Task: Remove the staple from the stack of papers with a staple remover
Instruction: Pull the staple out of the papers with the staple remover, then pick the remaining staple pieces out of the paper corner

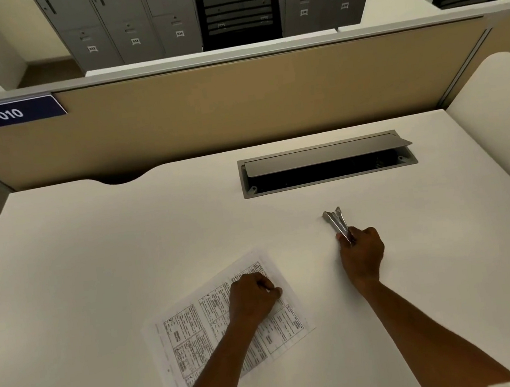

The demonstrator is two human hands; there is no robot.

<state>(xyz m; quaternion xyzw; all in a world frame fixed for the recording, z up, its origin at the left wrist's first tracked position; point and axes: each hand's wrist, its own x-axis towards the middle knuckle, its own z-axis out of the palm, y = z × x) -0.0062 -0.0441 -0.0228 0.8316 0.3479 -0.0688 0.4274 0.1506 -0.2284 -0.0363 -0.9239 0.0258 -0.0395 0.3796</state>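
Flat printed papers (184, 330) — metal staple remover (337, 223)

Print on papers (187, 330) unreadable; staple not discernible; staple remover (336, 222) handle hidden in right hand (362, 255).

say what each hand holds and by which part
Right hand grips the staple remover by its handle end. Left hand rests curled on the papers; a pinch cannot be told.

In front of you, the smooth off-white surface (110, 259) carries a stack of printed white papers (184, 330), lying flat and skewed near your edge. Toward the far side, a grey metal cable hatch (327, 165) is set into it, its flap tilted open.
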